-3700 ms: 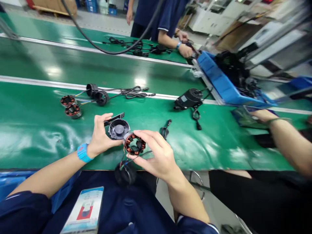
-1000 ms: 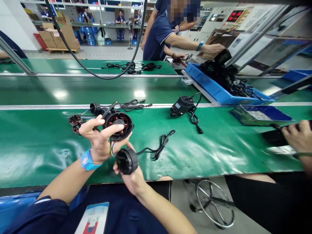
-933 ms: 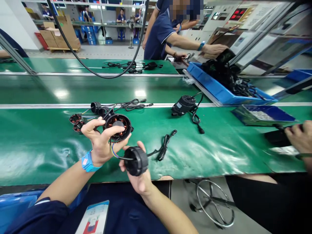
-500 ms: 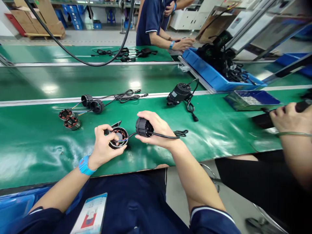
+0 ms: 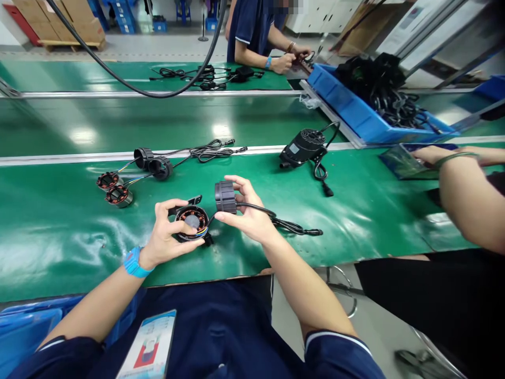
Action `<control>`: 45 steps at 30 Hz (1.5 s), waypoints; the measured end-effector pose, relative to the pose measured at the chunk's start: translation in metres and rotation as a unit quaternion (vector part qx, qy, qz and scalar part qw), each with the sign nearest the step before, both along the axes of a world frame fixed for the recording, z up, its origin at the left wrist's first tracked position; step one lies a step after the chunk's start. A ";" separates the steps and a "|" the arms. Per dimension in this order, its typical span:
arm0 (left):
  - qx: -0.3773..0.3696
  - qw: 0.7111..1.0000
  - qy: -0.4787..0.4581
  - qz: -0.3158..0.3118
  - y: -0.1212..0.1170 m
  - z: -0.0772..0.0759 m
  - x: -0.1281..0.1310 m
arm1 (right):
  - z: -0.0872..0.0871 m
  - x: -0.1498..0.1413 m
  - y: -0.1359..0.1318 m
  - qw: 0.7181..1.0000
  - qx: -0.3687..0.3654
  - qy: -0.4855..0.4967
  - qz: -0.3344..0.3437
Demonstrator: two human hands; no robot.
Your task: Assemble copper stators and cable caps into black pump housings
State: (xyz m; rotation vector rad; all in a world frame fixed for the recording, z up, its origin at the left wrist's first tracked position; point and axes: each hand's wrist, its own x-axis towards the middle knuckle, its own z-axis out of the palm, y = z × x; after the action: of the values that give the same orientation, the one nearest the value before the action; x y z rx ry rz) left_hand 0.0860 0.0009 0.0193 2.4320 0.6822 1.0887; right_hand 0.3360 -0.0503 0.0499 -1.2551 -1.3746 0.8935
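My left hand (image 5: 171,231) is closed around a round black motor housing (image 5: 205,221), its open end facing up. Inside sit copper windings and a grey centre, with a finger resting over them. Coloured wires run from the windings at the right rim. Just right of it, my right hand (image 5: 246,210) grips a ribbed black end cap (image 5: 225,197), held tilted on its side between thumb and fingers. A black cable (image 5: 292,226) passes from the cap under the hand and lies on the green mat.
Two stators (image 5: 119,195) wired to black caps (image 5: 161,168) lie to the left. An assembled pump (image 5: 303,149) stands back right, near a blue crate (image 5: 355,113) of black parts. At right, a co-worker's arm (image 5: 469,195) reaches into a small bin (image 5: 402,163). Another person works across the bench.
My right hand has turned the end cap more sideways, and its cable now trails further right. Coloured wires show more clearly at the housing rim. The neighbour's hand has moved to the small bin.
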 end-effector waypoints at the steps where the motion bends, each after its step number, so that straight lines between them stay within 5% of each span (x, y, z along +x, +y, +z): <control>1: -0.006 1.000 0.005 -0.009 0.002 0.000 -0.001 | 0.000 -0.005 0.002 1.000 0.014 -0.003 -0.004; 5: 0.000 0.999 0.013 -0.033 0.012 0.003 -0.008 | 0.005 -0.021 0.013 0.990 0.092 -0.101 -0.021; 10: 0.165 0.985 0.039 -0.009 0.026 0.016 -0.025 | 0.018 -0.025 0.021 0.974 0.107 -0.180 0.085; 17: 0.256 0.945 0.163 -0.126 0.036 0.042 -0.043 | 0.025 -0.023 0.030 0.943 0.083 -0.259 0.191; 26: 0.269 0.902 0.269 -0.202 0.053 0.053 -0.044 | 0.032 -0.018 0.039 0.939 0.081 -0.261 0.210; 35: 0.190 0.926 0.224 -0.239 0.070 0.059 -0.045 | 0.025 -0.009 0.072 0.939 0.092 -0.146 0.298; 38: 0.226 0.937 0.157 -0.216 0.074 0.062 -0.049 | 0.029 -0.008 0.078 0.927 0.082 -0.130 0.343; 41: 0.223 0.966 0.089 -0.097 0.072 0.075 -0.042 | 0.036 -0.009 0.081 0.899 0.110 -0.172 0.388; 43: 0.195 0.973 0.114 -0.038 0.067 0.083 -0.028 | 0.038 -0.011 0.082 0.882 0.123 -0.206 0.406; 45: 0.173 0.966 0.184 -0.055 0.061 0.087 -0.013 | 0.035 -0.012 0.081 0.880 0.126 -0.236 0.392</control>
State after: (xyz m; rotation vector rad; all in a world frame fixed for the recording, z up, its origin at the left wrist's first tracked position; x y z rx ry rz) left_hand 0.0734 0.0615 0.1060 2.9770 0.4858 0.7679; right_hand 0.3243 0.0309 0.0853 -0.7087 -2.4012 0.9119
